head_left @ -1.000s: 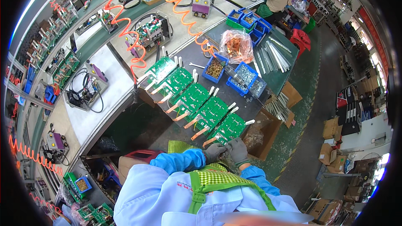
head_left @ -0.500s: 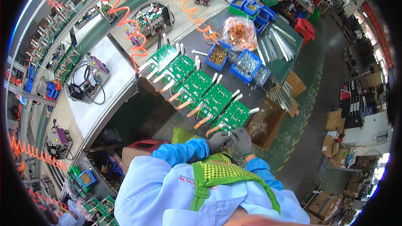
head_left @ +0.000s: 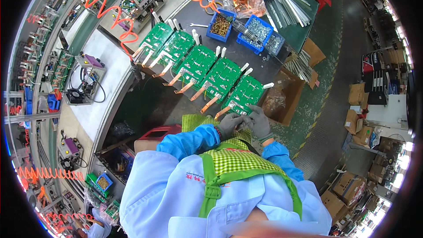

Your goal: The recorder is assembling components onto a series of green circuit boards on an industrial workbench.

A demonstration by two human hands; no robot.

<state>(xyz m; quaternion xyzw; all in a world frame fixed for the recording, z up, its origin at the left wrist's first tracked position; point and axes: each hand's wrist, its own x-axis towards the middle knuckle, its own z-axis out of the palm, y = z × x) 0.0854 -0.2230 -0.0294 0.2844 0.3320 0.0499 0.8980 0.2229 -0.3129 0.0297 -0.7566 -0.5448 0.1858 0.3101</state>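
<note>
Here the nearest circuit board [head_left: 245, 95] angles lengthwise away up-right.

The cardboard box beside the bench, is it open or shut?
Open. The cardboard box has its flaps spread apart and its inside shows, just beyond the right hand. What lies in it cannot be made out.

Green floor [head_left: 324, 83], white workbench [head_left: 103, 83], cardboard boxes [head_left: 357, 119] right, bright light.

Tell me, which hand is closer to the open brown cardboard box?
Right. The right hand in its grey glove sits just beside the open brown cardboard box; the left hand is farther, on the other side.
</note>
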